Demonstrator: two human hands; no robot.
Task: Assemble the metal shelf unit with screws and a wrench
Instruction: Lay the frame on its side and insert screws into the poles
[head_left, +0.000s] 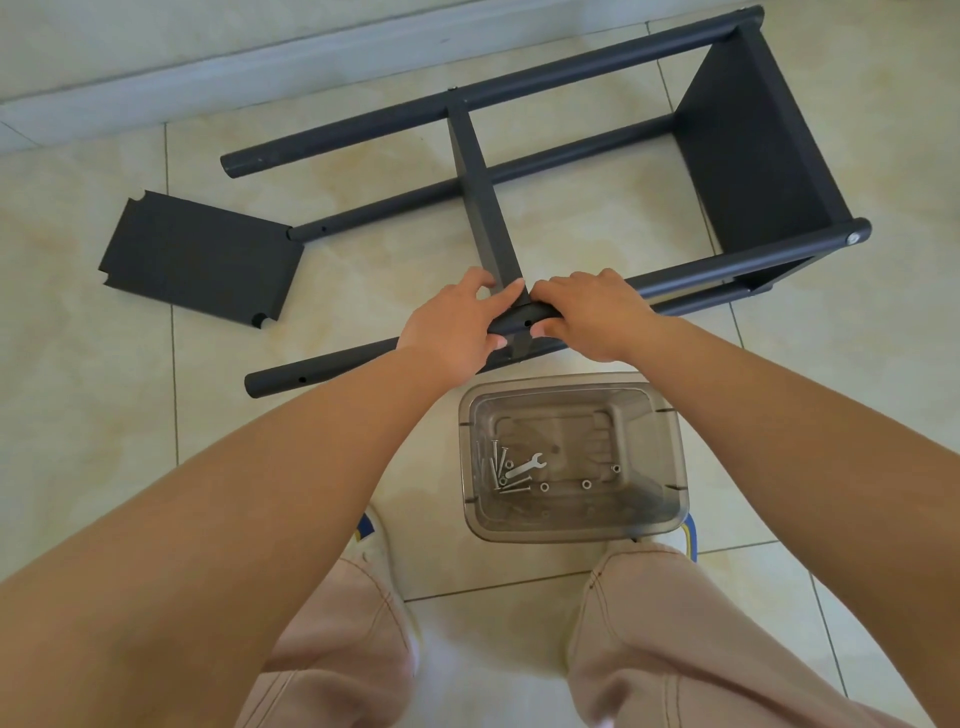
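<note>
Both hands clamp the near post (524, 318) at the mid shelf panel (480, 208); left grip (457, 325) & right grip (592, 314) curl round it either side of the screw hole, prob. to line it up; screws (501, 470) + wrench (525, 466) sit untouched in the clear bin (670, 441) on the floor, just nearer me than my hands.

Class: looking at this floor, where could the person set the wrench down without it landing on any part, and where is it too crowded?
Free: bare tile between the loose shelf panel and the clear bin, below the near pole. Also tile right of the bin. Crowded: where the left hand and right hand grip the pole, and inside the frame.
</note>
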